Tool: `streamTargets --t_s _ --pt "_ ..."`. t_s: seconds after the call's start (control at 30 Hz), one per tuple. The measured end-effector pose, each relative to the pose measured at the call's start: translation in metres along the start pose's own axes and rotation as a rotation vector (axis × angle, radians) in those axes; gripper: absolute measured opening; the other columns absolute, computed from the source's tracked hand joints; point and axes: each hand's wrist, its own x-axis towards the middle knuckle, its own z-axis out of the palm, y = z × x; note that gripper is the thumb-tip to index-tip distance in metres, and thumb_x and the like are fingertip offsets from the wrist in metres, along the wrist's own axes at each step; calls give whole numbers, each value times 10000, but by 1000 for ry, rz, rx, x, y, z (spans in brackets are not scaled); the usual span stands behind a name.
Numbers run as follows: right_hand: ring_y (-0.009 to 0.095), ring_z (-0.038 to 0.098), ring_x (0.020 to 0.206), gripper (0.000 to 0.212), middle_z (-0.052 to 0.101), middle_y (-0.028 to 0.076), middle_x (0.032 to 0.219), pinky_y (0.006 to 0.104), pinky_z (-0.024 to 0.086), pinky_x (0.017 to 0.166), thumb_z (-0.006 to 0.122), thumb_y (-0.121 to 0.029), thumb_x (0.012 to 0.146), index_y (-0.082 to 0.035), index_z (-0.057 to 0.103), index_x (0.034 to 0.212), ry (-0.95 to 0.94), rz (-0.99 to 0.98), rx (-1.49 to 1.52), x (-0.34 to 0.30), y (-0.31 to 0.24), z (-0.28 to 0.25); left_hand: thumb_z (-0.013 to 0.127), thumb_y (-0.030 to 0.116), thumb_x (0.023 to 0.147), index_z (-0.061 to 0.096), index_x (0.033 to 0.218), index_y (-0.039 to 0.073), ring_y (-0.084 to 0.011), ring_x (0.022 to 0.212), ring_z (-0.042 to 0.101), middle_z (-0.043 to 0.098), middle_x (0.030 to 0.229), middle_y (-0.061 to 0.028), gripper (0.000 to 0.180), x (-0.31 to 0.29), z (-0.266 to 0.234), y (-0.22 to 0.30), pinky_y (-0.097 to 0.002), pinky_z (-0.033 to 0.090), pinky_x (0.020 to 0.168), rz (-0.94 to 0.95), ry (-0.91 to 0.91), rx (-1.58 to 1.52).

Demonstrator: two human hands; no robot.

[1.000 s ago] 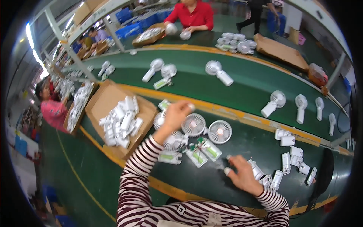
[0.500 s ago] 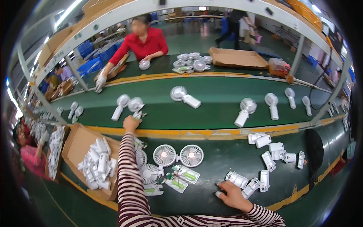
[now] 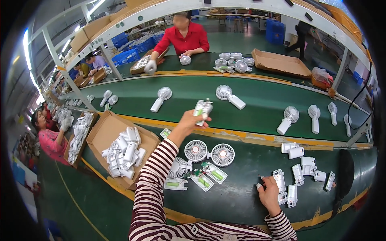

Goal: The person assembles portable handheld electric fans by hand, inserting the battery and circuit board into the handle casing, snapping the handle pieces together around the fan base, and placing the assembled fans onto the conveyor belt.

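Note:
My left hand (image 3: 189, 123) is closed on a handheld fan (image 3: 203, 110) over the near edge of the belt; its opened white handle shows a green battery, and its head is hard to make out. Below on the table lie several fans with opened handles, among them a round fan head (image 3: 196, 151), another fan head (image 3: 222, 155), and a handle half (image 3: 202, 182) with a green battery and wires. My right hand (image 3: 270, 195) rests on the table with thumb and forefinger apart, a pale cover on the thumb tip. It lies beside a white handle cover (image 3: 279, 180).
A cardboard tray (image 3: 98, 138) of white handle parts stands at left. Whole fans (image 3: 224, 92) lie along the green belt (image 3: 257, 105). More covers (image 3: 309, 165) and a black hanging piece (image 3: 345, 172) are at right. A person in red (image 3: 185, 38) works across the belt.
My left hand has lifted the fan from the belt and brought it rightward. My right hand has drawn its fingers in beside the covers. The whole view has shifted.

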Motion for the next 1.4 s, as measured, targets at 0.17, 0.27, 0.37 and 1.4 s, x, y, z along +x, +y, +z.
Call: streamTargets --t_s 0.17,0.27,0.37,1.4 --pt "311 548 770 290 543 144 850 360 450 686 628 -50 668 40 579 940 15 -25 -7 -5 -1 -4 620 107 795 457 1034 10 -153 492 556 600 739 -112 305 -66 85 -5 -261 442 409 -70 -195 -123" --pt "292 560 723 311 554 160 838 356 448 675 540 -93 770 52 539 1045 46 114 107 -8 3 -2 463 311 904 497 1041 37 -135 469 533 592 719 -97 308 -101 117 -35 -258 428 406 -258 -262 -154" --pt "330 581 863 391 593 209 978 376 446 751 418 -226 862 46 511 1126 125 200 239 -11 31 8 404 263 918 498 966 28 -164 507 558 598 740 -116 258 -134 139 -64 -286 451 437 -437 -284 -267" --pt "262 534 900 713 443 142 1031 341 465 743 729 -187 620 15 411 1226 -36 92 131 37 -13 29 423 21 758 433 1156 -30 -265 790 623 592 975 -185 401 -203 156 -144 -353 513 734 -601 -165 -588"
